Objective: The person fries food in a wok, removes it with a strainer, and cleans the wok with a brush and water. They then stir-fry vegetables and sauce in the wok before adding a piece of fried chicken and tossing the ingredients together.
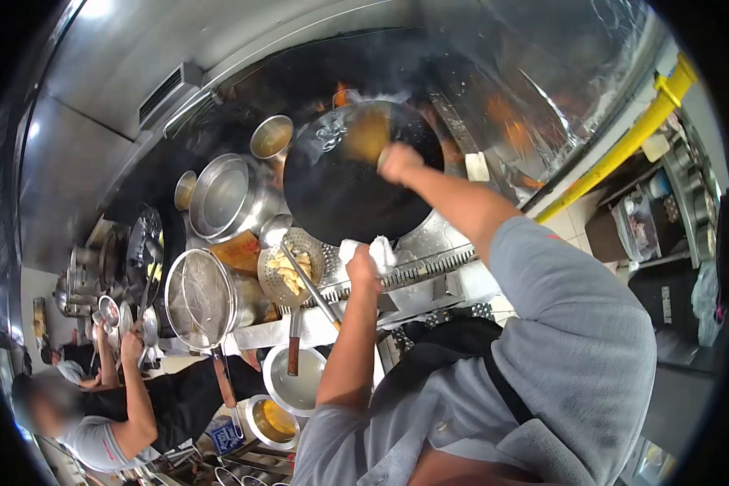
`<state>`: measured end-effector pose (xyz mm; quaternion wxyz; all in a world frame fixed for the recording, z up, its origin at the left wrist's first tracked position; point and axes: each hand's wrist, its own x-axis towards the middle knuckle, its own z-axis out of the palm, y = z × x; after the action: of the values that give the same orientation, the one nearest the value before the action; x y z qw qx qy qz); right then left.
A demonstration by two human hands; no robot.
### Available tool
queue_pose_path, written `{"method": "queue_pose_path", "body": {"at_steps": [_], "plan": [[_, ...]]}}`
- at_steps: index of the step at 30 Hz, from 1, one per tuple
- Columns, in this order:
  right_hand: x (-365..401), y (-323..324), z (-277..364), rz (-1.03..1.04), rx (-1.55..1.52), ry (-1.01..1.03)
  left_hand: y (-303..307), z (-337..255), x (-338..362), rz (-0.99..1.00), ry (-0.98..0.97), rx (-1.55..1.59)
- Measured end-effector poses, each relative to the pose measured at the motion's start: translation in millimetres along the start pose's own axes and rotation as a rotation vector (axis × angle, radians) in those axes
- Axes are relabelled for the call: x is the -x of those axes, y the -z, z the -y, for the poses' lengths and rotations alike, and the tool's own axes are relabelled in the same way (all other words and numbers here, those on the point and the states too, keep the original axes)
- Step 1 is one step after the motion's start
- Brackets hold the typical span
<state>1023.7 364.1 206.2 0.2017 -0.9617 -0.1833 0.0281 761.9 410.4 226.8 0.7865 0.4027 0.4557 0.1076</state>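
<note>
Wok point(356, 198) on a metal stove point(432, 241), a white cloth point(383, 254) at its six o'clock rim in the left hand's point(363, 263) closed grip, the right hand point(400, 164) gripping a motion-blurred brown tool point(368, 136) toward twelve inside, and a strainer point(311, 246) holding pale food point(285, 274) at seven.

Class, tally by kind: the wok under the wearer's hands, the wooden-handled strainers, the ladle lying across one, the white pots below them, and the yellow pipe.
Wok: 1
Strainers, one mesh, one perforated: 2
Ladle: 1
White pots: 2
Yellow pipe: 1
Total: 7
</note>
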Motion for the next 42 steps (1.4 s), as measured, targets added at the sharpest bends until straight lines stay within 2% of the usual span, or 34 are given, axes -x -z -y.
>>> {"method": "queue_pose_path", "body": {"at_steps": [1, 2, 5, 6, 7, 8, 9, 10, 11, 12, 13, 14, 15, 16, 17, 19, 20, 21, 22, 24, 26, 27, 28, 29, 30, 31, 32, 33, 35, 38, 41, 42], "plan": [[57, 58, 30, 0.525, -0.292, -0.038, 4, 3, -6, 0.082, 0.026, -0.005], [63, 72, 28, 0.519, -0.310, -0.050, 8, 5, -12, 0.103, 0.041, -0.021], [75, 99, 7, 0.779, -0.385, 0.267, 7, 9, -16, 0.022, -0.007, 0.004], [55, 119, -9, 0.581, 0.096, 0.435, 3, 1, -4, 0.021, 0.029, 0.019], [31, 117, -29, 0.306, 0.216, 0.186, 13, 9, -22, 0.111, 0.036, 0.064], [12, 121, -48, 0.118, 0.186, 0.074, 12, 6, -16, 0.122, 0.064, 0.044], [26, 153, -45, -0.097, -0.026, -0.087, 6, -1, -8, 0.136, 0.087, 0.033], [29, 166, -55, -0.155, -0.216, -0.127, 0, -9, 6, 0.135, 0.087, 0.032], [47, 172, -65, -0.369, -0.379, -0.020, -9, -20, 22, 0.127, 0.154, -0.008], [58, 162, -86, -0.370, -0.469, 0.074, -13, -27, 31, 0.122, 0.221, -0.048], [90, 158, -95, -0.343, -0.560, 0.078, -10, -28, 25, 0.125, 0.219, -0.047], [138, 151, -101, -0.312, -0.653, 0.081, -3, -25, 13, 0.229, 0.237, -0.044], [171, 118, -127, -0.367, -0.521, 0.188, 3, -20, 3, 0.329, 0.255, -0.042], [213, 99, -141, -0.203, -0.497, 0.060, 5, -16, -3, 0.264, 0.219, 0.013], [249, 90, -149, -0.183, -0.538, 0.089, 9, -13, 1, 0.255, 0.219, 0.004], [289, 63, -171, -0.159, -0.515, 0.003, 16, -6, 15, 0.160, 0.051, 0.101], [296, 75, -165, -0.012, -0.463, -0.168, 25, 1, 26, 0.195, -0.016, 0.080], [305, 89, -160, 0.139, -0.410, -0.341, 33, 10, 39, 0.121, -0.056, 0.078], [312, 102, -163, 0.143, -0.430, -0.371, 44, 20, 52, 0.073, -0.073, 0.056], [321, 113, -170, -0.098, -0.230, 0.210, 64, 31, 86, 0.119, -0.081, 0.106], [339, 70, -178, 0.195, -0.492, 0.391, 79, 33, 100, 0.135, -0.065, 0.209], [348, 54, -179, 0.571, -0.501, 0.411, 86, 28, 106, 0.162, -0.042, 0.220], [353, -2, -190, 0.715, -0.585, 0.620, 92, 20, 107, 0.144, -0.047, 0.220], [359, -38, -195, 0.711, -0.610, 0.613, 95, 12, 105, 0.127, -0.052, 0.222], [367, -67, -197, 0.606, -0.427, 0.800, 78, -3, 127, 0.038, 0.080, 0.232], [372, -80, -201, 0.493, -0.231, 0.975, 109, -6, 109, 0.261, 0.214, 0.402], [375, -70, -202, 0.724, -0.193, 0.719, 106, -7, 112, 0.311, 0.301, 0.465], [385, -97, -211, 0.723, -0.218, 0.719, 106, -11, 115, 0.358, 0.386, 0.527], [402, -166, -233, 0.453, 0.020, 0.331, 96, -12, 122, 0.357, 0.310, 0.507], [404, -142, -244, 0.397, -0.172, 0.219, 97, -6, 119, 0.373, 0.306, 0.488], [414, -182, -252, 0.293, -0.063, 0.312, 83, 5, 122, 0.310, 0.267, 0.445], [417, -185, -254, 0.293, -0.061, 0.317, 85, 7, 118, 0.223, 0.233, 0.356]]}}
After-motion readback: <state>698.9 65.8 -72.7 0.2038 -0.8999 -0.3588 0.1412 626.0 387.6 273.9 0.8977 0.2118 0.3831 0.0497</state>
